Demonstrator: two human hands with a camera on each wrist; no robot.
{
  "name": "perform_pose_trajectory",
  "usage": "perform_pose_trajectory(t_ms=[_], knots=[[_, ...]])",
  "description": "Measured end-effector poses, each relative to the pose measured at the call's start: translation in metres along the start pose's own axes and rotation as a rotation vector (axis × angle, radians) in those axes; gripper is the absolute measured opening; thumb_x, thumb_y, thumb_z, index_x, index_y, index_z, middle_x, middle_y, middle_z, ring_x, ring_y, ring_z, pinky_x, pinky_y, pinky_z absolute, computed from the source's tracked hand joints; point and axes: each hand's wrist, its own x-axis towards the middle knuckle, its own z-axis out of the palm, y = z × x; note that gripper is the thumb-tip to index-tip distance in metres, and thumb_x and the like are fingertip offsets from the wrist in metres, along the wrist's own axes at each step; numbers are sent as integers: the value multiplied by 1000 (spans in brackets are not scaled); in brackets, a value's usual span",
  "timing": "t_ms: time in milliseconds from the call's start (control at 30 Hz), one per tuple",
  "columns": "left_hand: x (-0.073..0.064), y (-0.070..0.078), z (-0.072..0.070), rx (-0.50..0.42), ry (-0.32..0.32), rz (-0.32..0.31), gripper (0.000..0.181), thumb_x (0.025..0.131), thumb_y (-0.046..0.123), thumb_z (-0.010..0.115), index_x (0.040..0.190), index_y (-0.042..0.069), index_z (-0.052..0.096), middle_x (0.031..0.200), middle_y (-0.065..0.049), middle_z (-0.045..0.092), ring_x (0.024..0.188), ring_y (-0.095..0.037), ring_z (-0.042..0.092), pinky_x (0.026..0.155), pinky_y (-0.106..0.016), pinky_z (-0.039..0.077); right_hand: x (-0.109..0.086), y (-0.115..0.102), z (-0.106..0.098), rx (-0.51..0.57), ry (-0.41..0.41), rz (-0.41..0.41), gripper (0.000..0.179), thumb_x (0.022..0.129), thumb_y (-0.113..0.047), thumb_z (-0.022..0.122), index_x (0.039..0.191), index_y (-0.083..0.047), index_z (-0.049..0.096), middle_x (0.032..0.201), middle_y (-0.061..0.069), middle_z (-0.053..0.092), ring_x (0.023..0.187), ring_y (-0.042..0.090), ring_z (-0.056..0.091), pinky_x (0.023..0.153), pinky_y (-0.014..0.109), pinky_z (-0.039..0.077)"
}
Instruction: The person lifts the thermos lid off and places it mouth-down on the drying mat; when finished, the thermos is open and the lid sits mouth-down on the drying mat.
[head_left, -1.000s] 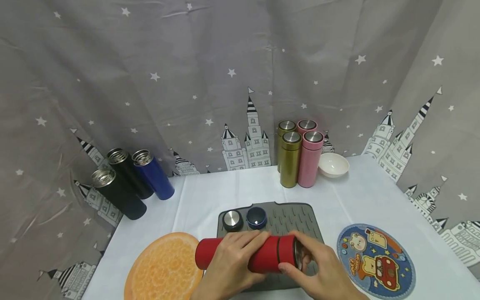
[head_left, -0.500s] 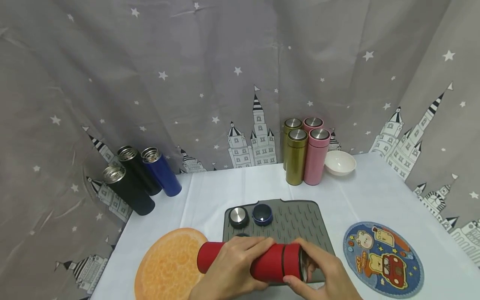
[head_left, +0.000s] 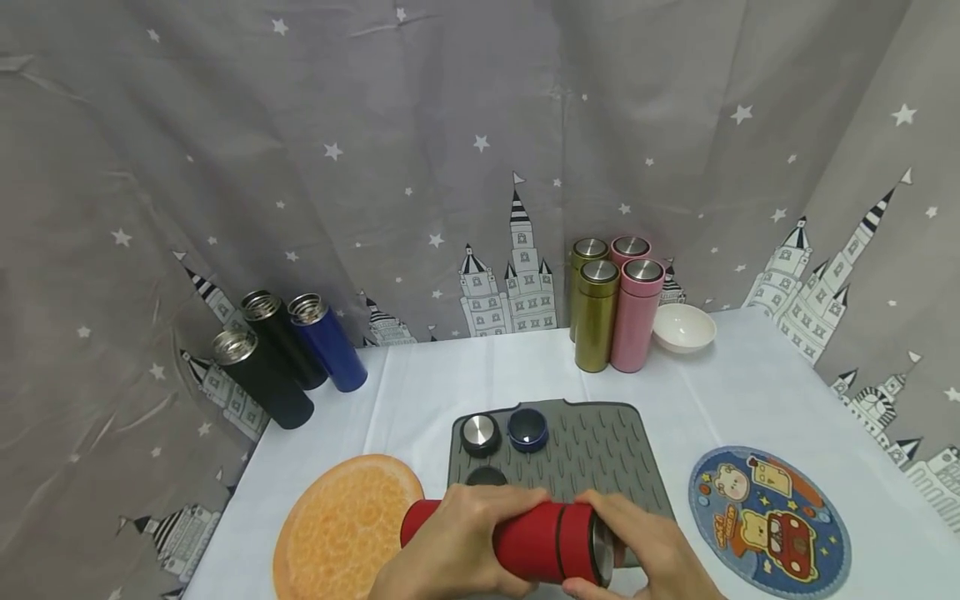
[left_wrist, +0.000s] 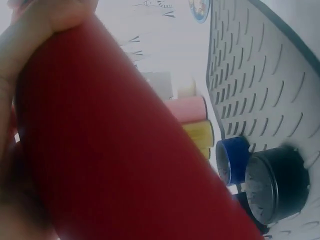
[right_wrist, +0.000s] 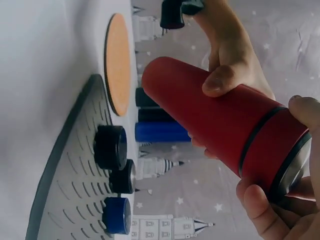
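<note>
A red thermos bottle (head_left: 528, 542) lies on its side in the air over the front of the grey mat (head_left: 600, 450). My left hand (head_left: 457, 537) grips its body from the near side, fingers over the top. At the other end my right hand (head_left: 641, 542) pinches the red lid (right_wrist: 282, 150) with thumb and fingers. A dark ring marks the seam between lid and body, and the lid's end is silver. Three loose caps stand on the mat: a black one with a silver top (head_left: 480, 433), a blue one (head_left: 527, 428) and another black one (head_left: 486, 476).
Lidless black bottles (head_left: 266, 379) and a blue bottle (head_left: 330, 346) stand at the back left. Gold (head_left: 596, 321) and pink bottles (head_left: 637, 321) with lids stand at the back, beside a white bowl (head_left: 683, 327). An orange round mat (head_left: 345, 521) lies left, a blue cartoon mat (head_left: 772, 517) right.
Both hands and the red bottle have moved lower and nearer in the head view, uncovering the third cap. The head view has shifted slightly left. Both hands keep their hold.
</note>
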Motion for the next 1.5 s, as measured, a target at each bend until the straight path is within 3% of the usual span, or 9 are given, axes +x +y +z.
perform_pose_trajectory(t_ms=[100,200,367,600,767,1000,1233,1367,1500], knots=[[-3,-4,0,-62,-32,-34,69,65,15,91,127,30,65,110,18,68,88,2,62,68,-12,51,1,-2,1,58,-61,-4,59,83,-18,81,134,-7,54,106,-1,64,80,4,62,60,14,52],[-5,-9,0,-53,-52,-30,69,66,20,93,128,27,66,111,16,69,89,2,62,68,-12,51,3,-2,4,65,-82,-69,58,84,-18,79,134,-6,53,110,-1,63,83,5,64,63,15,53],[-6,-17,-2,-26,-91,14,67,65,31,94,126,26,67,111,16,69,88,5,61,69,-11,50,3,0,6,-65,-83,-154,60,84,-31,80,134,-7,55,118,-1,62,90,7,64,75,15,53],[-8,-20,-6,-138,-172,-36,59,70,37,92,123,32,67,104,20,68,81,5,61,64,-14,52,0,0,9,-227,-92,-221,71,86,-46,76,139,-5,54,127,1,59,102,11,62,87,18,51],[-10,-21,-7,-200,-196,-51,58,71,35,92,123,32,66,103,20,68,81,4,63,64,-15,53,-1,-4,13,-269,-115,-221,66,88,-47,73,140,-11,54,131,1,56,104,10,59,86,18,51],[-11,-22,-7,-195,-187,-18,61,70,32,92,126,31,66,108,20,68,84,6,62,65,-15,53,2,-4,15,-257,-126,-276,46,99,-37,61,136,-12,55,132,4,55,104,8,53,81,21,51],[-14,-25,-5,-329,-204,-58,58,74,27,90,126,27,67,111,15,70,85,1,66,65,-19,55,5,-5,19,-298,-92,-385,41,97,-37,64,129,-11,61,132,9,57,108,14,55,85,23,51],[-15,-26,-4,-332,-206,-76,57,74,27,90,126,27,67,109,15,70,84,0,66,65,-19,55,2,-6,18,-325,-115,-364,43,95,-43,65,130,-19,63,135,7,56,111,14,53,88,23,51],[-17,-27,-3,-446,-239,-148,55,76,29,88,127,29,67,109,12,71,86,-4,68,66,-23,57,4,-4,13,-245,-145,-353,47,94,-40,68,133,-16,62,135,9,55,110,14,54,86,21,51]])
